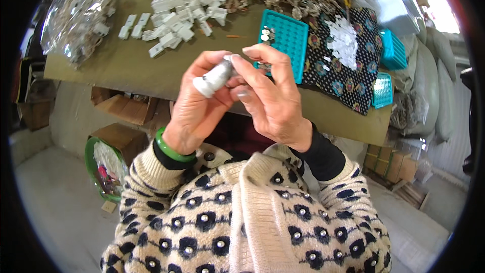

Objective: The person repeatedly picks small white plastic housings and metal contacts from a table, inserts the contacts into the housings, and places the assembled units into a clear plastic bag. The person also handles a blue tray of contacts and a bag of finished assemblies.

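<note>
The white piece (214, 78) looks smooth, the teal tray (289, 38) plastic.

Head-worn fisheye, looking down
Pretty close from where I'm standing: hands (194, 108) mid-frame, table (121, 60) up top.

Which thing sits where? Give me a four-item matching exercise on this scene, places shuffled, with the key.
1. White-and-grey piece
2. Green bangle
3. Tiny white pieces
4. Clear plastic bag

A. On the dark patterned cloth
B. At the table's left end
C. In the left hand
D. Around the left wrist

Pairs: 1-C, 2-D, 3-A, 4-B
</note>
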A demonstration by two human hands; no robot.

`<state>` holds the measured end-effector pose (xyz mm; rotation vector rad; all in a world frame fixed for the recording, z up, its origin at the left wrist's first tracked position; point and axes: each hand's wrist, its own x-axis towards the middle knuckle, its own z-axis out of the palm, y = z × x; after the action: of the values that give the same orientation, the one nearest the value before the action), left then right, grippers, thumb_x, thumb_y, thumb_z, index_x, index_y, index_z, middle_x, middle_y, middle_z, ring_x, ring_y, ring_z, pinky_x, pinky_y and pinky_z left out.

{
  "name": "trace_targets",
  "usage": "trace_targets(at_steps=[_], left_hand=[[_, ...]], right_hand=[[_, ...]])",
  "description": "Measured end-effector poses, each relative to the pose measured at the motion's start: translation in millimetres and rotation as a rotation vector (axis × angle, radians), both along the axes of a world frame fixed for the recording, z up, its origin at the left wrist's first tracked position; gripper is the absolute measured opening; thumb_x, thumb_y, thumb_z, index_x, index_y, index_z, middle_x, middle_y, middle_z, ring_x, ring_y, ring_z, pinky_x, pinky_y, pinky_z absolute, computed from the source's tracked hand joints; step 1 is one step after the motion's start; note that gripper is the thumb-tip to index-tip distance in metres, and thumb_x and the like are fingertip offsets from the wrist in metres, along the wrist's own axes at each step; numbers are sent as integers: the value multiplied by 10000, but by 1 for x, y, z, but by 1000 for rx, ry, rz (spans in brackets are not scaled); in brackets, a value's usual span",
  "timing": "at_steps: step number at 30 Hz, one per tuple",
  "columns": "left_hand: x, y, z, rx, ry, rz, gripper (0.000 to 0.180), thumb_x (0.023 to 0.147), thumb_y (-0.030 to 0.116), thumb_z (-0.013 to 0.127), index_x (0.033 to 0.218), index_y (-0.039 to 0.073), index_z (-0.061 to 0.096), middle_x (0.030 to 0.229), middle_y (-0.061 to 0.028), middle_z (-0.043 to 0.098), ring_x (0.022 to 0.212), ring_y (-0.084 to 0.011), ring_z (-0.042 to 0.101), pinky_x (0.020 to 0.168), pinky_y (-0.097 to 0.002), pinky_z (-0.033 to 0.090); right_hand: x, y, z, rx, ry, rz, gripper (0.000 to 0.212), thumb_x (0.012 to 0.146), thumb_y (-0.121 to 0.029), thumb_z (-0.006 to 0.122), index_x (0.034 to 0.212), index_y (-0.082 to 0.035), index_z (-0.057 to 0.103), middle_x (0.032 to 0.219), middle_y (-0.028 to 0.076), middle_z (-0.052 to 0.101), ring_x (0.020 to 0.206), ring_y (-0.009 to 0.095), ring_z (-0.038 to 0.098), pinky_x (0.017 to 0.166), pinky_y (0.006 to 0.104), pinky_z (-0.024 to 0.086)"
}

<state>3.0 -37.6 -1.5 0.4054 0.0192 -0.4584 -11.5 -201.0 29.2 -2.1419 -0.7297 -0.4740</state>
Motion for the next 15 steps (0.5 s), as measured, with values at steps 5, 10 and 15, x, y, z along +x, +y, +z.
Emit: trace_targets(at_steps=[5,10,15], left_hand=[[4,7,1,-25,-87,9,235,946,134,610,1168,68,569,1128,-183,612,980,-321,666,792,-440,607],[3,-2,-1,-22,-162,-29,265,926,127,635,1172,58,568,1102,-180,602,886,-249,664,750,-409,612],[2,-9,-1,34,-163,-25,288,927,124,635,1190,36,558,1115,-184,607,859,-238,671,779,-418,608]], right_hand=[[-1,-79,4,-125,-44,-429,186,860,-16,648,1046,-13,650,973,132,608,860,287,614,767,362,503],[15,-140,-19,-304,-18,-570,146,831,22,653,974,-4,645,933,125,584,843,292,599,743,367,494],[21,-155,-34,-419,18,-499,104,804,9,672,885,-16,612,905,114,574,867,304,585,753,386,481]])
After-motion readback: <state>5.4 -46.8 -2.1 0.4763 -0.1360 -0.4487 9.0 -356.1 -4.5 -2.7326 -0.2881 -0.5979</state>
